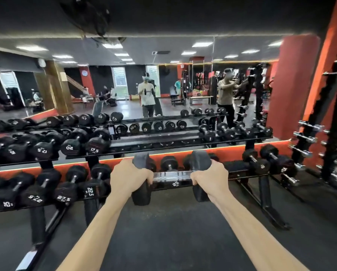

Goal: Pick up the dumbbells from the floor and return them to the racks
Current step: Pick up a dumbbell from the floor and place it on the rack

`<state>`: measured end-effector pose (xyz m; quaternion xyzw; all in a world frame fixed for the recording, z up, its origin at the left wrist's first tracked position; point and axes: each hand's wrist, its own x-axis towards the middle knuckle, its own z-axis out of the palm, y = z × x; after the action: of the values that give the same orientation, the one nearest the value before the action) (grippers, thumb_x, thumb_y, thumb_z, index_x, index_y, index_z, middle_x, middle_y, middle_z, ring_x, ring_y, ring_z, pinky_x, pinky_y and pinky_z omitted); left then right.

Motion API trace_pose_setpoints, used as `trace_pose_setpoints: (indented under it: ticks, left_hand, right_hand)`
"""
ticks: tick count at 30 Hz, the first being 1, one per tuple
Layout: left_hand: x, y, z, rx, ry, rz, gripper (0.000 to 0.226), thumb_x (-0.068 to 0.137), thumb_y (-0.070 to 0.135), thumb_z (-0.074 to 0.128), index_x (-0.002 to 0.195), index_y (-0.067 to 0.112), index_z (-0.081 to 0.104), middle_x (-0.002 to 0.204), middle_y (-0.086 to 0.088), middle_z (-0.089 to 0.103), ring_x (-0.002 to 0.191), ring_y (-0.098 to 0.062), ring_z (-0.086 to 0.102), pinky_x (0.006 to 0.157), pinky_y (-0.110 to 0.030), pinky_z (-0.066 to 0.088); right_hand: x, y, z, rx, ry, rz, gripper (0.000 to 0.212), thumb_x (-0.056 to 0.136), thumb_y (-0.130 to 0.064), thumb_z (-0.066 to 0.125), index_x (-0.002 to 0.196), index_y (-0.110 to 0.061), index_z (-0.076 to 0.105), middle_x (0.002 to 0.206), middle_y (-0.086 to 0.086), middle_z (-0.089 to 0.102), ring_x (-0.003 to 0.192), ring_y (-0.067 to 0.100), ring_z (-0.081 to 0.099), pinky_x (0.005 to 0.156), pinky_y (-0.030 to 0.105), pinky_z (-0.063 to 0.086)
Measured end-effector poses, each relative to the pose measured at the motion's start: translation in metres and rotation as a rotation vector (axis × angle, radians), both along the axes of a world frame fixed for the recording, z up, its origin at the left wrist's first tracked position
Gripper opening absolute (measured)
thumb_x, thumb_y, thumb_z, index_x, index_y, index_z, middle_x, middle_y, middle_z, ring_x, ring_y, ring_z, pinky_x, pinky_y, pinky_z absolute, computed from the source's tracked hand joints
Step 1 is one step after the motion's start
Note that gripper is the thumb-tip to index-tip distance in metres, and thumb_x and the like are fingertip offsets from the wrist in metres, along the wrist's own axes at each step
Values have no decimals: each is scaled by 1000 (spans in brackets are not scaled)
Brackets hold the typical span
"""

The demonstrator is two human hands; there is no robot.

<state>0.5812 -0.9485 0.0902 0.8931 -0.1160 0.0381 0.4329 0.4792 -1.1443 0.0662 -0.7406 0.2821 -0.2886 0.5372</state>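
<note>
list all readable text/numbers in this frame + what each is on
"20": dumbbell on the upper shelf.
"17.5": dumbbell right of it; also on one left of the 20.
"27.5": lower-shelf dumbbell.
"22.5": lower-shelf dumbbells and.
"25": lower-shelf dumbbell.
Mirror reflections show reversed numbers, mostly blurred.
The held dumbbell, gripped by left hand and right hand, shows no readable marking.

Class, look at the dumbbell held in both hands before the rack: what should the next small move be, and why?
Probably carry the dumbbell forward and lower it toward the open stretch of the lower rack shelf just ahead. The left hand and right hand each grip an end, the bar level, still short of the rack, and that stretch looks free between stored dumbbells.
</note>
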Motion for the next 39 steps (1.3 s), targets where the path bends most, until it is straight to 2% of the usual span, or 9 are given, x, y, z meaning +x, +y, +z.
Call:
trace_pose_setpoints:
  ticks: [6, 14, 17, 20, 25, 30, 33, 36, 39]
  left_hand:
    - [219, -85, -23, 52, -20, -57, 29, 56, 23, 87, 61, 8, 63, 60, 1, 60, 60, -20, 59, 49, -25, 39]
    - [478, -221, -43, 182, 74, -150, 36, 52, 31, 86, 68, 10, 61, 68, -1, 63, 62, -18, 59, 48, -24, 37]
    - [567, -287, -61, 195, 99, -153, 44, 48, 34, 84, 77, 7, 66, 75, -5, 68, 69, -23, 65, 48, -23, 38]
    - [642, -354, -77, 174, 107, -171, 36, 52, 29, 88, 68, 7, 64, 70, -6, 66, 66, -21, 62, 48, -25, 38]
    - [753, -445, -95, 212, 142, -207, 37, 57, 30, 90, 68, 9, 62, 74, -6, 65, 68, -22, 59, 51, -28, 38]
    - [857, -531, -111, 292, 168, -320, 38, 55, 32, 89, 73, 9, 64, 81, -9, 69, 79, -29, 64, 62, -32, 50]
    - [917, -583, -115, 337, 159, -405, 42, 59, 30, 89, 76, 10, 56, 79, -3, 63, 79, -27, 58, 68, -32, 50]
    - [969, -634, -117, 348, 172, -511, 40, 60, 30, 89, 78, 11, 58, 74, -2, 61, 77, -27, 59, 65, -31, 49]
    - [1013, -662, -125, 431, 206, -592, 44, 49, 39, 85, 77, 11, 64, 76, -5, 67, 80, -29, 62, 58, -30, 43]
  right_hand:
    - [212, -83, -27, 18, 32, -27, 27, 62, 2, 77, 87, -4, 72, 74, -1, 65, 58, 9, 53, 45, 18, 38]
    - [448, -204, -51, 96, 95, -108, 22, 62, 5, 77, 81, -4, 71, 65, -4, 61, 53, 7, 50, 32, 9, 32]
    - [528, -268, -65, 74, 130, -133, 18, 64, 4, 76, 78, -6, 69, 64, -3, 60, 55, 11, 53, 34, 11, 33]
    - [603, -334, -79, 59, 156, -147, 19, 64, 3, 75, 78, -7, 68, 69, -1, 62, 57, 12, 53, 38, 15, 38]
    - [705, -418, -94, 56, 225, -201, 18, 62, 0, 76, 72, -9, 65, 70, 2, 63, 58, 16, 54, 54, 25, 47]
    - [788, -487, -109, 159, 268, -282, 21, 60, 1, 75, 79, -5, 71, 75, 3, 67, 58, 15, 55, 44, 18, 41]
    - [838, -523, -119, 200, 260, -349, 18, 58, 1, 75, 74, -7, 68, 71, 2, 65, 64, 21, 58, 46, 20, 40]
    - [883, -553, -123, 256, 253, -461, 20, 57, -1, 76, 72, -7, 65, 66, 0, 60, 67, 22, 58, 47, 21, 39]
    - [922, -567, -133, 294, 303, -510, 32, 57, -1, 80, 84, -7, 65, 67, -1, 54, 71, 21, 55, 50, 23, 46]
